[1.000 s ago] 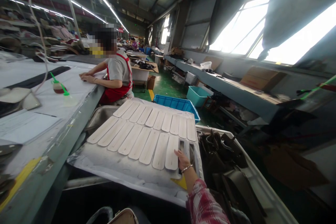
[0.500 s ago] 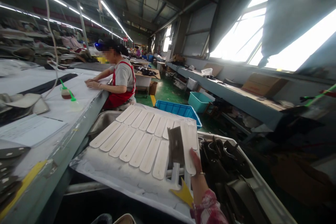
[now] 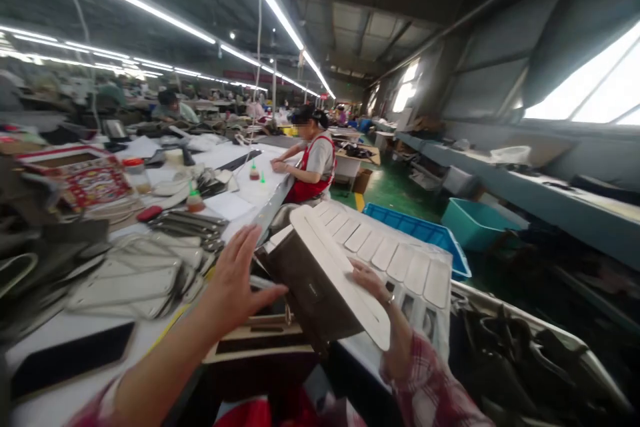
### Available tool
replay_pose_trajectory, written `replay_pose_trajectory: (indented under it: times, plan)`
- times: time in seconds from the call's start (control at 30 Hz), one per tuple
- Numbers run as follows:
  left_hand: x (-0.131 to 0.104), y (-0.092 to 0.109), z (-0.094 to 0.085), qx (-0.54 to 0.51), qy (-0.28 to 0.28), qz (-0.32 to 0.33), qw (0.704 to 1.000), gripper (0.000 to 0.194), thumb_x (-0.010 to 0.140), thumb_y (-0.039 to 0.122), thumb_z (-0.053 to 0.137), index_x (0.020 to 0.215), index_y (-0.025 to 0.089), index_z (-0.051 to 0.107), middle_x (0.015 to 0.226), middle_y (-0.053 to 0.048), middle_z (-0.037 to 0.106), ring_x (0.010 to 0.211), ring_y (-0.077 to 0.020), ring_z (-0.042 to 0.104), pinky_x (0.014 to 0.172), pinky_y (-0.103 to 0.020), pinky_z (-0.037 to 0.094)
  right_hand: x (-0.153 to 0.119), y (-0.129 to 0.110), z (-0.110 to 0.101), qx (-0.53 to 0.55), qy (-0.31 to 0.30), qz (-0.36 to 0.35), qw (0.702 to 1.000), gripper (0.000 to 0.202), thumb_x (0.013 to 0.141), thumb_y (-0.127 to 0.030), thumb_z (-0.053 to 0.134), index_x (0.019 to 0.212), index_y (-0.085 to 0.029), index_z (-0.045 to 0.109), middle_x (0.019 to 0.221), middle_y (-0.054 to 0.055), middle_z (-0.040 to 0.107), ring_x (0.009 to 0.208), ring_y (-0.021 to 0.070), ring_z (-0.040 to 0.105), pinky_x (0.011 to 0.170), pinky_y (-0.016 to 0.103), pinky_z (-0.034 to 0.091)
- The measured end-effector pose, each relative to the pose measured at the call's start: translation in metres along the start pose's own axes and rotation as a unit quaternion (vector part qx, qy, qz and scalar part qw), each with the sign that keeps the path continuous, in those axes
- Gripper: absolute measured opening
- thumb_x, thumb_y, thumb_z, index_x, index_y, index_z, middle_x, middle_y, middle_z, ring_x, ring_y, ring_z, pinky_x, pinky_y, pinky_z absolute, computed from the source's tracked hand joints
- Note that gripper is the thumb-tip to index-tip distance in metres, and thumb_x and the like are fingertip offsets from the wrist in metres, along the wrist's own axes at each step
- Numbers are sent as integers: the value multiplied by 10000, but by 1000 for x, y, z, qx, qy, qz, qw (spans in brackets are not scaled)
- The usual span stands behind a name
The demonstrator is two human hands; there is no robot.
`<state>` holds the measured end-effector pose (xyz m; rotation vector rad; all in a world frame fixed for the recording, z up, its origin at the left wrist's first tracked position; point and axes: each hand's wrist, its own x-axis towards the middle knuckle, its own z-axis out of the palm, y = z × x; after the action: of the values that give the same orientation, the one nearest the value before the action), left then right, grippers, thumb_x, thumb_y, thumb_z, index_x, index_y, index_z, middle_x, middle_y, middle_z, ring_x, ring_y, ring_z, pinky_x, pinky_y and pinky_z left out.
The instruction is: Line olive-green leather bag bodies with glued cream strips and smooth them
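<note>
My right hand grips a dark brown leather-like bag piece with a long, round-ended white panel along its upper side. The piece is tilted in front of me, and its far end points up and left. At its left, my left hand is raised with fingers and thumb spread, holding nothing. Behind the piece, a sheet-covered board bears rows of similar white panels. Below the piece, a light-edged part with a dark slot is partly hidden.
On the left table lie stacked pale panels, a phone-like dark slab and a green-tipped bottle. A co-worker in a red apron sits farther along. Blue and teal bins stand beyond, and a dark-filled cart is right.
My right hand has lifted the brown piece with its white panel off the board and brought it closer, leftward. My left hand has come into view. The camera has turned left.
</note>
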<state>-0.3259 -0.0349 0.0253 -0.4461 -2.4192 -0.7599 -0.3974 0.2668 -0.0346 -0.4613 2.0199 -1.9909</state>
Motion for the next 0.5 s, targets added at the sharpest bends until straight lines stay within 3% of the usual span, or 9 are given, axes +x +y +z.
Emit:
replay_pose_trajectory:
  times: [0.07, 0.13, 0.17, 0.3, 0.4, 0.5]
  plan:
    - [10, -16, -8, -71, -188, -56, 978, 543, 682, 487, 617, 1120, 175, 547, 1040, -61, 621, 946, -244, 575, 837, -359, 460, 11, -7, 27, 16, -91, 24, 995, 616, 543, -620, 669, 929, -141, 644, 787, 49, 658, 662, 158, 599, 585, 247, 466]
    - [11, -31, -15, -83, -287, -108, 948, 390, 715, 464, 574, 958, 162, 616, 851, -33, 661, 788, -208, 607, 708, -295, 477, 18, -17, 46, -27, -145, 25, 989, 549, 621, -558, 654, 961, -128, 631, 801, 44, 651, 685, 150, 592, 601, 240, 455]
    - [8, -36, -18, -59, -296, -121, 946, 345, 730, 444, 555, 914, 161, 626, 811, -31, 663, 764, -203, 607, 682, -278, 466, 20, -21, 53, -73, -152, 14, 986, 509, 654, -520, 648, 979, -129, 623, 816, 40, 648, 712, 152, 589, 626, 243, 451]
    - [-12, -38, -25, 126, -224, -117, 959, 284, 774, 407, 496, 862, 167, 619, 817, -66, 663, 801, -225, 606, 673, -274, 422, 19, -31, 69, -241, -98, -19, 965, 459, 696, -463, 632, 1018, -137, 599, 786, 23, 644, 728, 159, 572, 684, 266, 431]
    - [-21, -31, -27, 214, -215, -114, 946, 303, 810, 426, 439, 854, 169, 593, 836, -85, 661, 813, -239, 611, 662, -286, 415, 17, -26, 74, -217, -105, -33, 970, 501, 692, -488, 622, 1043, -133, 581, 899, 55, 641, 826, 185, 570, 744, 290, 431]
    - [-21, -28, -32, 254, -218, -106, 936, 275, 829, 393, 402, 869, 184, 575, 862, -80, 661, 824, -240, 614, 657, -293, 416, 17, -20, 73, -121, -133, -34, 983, 671, 718, -645, 480, 1126, -113, 519, 1003, 116, 612, 827, 203, 583, 748, 342, 454]
